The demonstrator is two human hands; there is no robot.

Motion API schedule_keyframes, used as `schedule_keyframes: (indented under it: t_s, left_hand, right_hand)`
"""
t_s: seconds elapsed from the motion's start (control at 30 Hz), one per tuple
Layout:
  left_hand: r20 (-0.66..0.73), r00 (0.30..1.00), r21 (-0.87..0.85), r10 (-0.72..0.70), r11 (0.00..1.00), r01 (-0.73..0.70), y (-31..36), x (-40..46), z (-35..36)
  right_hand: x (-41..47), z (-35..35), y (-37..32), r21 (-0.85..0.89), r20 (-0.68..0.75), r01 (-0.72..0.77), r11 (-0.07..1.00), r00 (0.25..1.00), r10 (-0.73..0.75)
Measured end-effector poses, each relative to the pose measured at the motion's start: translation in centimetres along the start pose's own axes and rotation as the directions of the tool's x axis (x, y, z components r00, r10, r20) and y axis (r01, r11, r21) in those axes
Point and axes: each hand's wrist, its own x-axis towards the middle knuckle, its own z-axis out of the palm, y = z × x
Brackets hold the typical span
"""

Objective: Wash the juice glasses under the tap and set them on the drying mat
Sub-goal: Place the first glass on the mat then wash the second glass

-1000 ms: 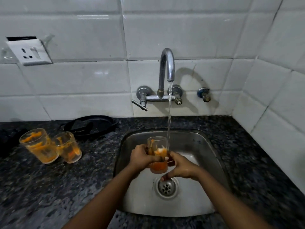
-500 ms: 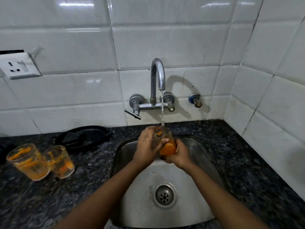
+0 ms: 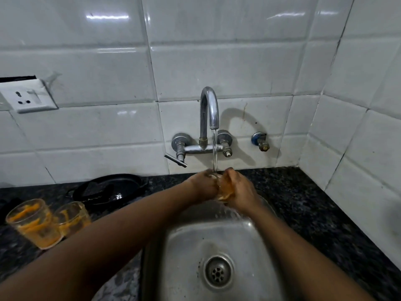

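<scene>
While water runs from the tap point(image 3: 209, 109), the left hand point(image 3: 202, 186) and right hand point(image 3: 240, 190) both grip one juice glass point(image 3: 221, 192) above the sink point(image 3: 186, 246); two stained glasses point(image 3: 46, 222) stand on the counter point(image 3: 303, 205) at left.

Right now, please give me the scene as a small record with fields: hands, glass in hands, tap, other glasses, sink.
left hand: grips the glass from its left
right hand: grips the glass from its right
held glass: under the stream, orange residue inside
tap: running
waiting glasses: two, side by side on the counter, juice-stained
sink: steel, drain uncovered
</scene>
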Motion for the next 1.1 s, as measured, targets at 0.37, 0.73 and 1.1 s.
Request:
schedule_keyframes:
  t_s: [0.37,0.73,1.1]
  left_hand:
    - [0.149,0.849,-0.946,-0.507,-0.324,-0.027,-0.4,1.3,-0.5]
    - [0.321,0.532,-0.727,-0.784,-0.563,-0.392,0.2,1.7,0.5]
    - [0.338,0.512,-0.938,-0.790,-0.327,0.114,0.0,2.8,1.9]
  right_hand:
    - [-0.2,0.4,-1.9,-0.062,-0.035,-0.311,0.948,0.950,0.310]
    - [-1.4,-1.6,-1.6,0.805,0.528,-0.497,0.325,0.849,-0.008]
    - [-1.8,-0.2,-4.5,-0.007,0.266,-0.164,0.986,0.951,0.160]
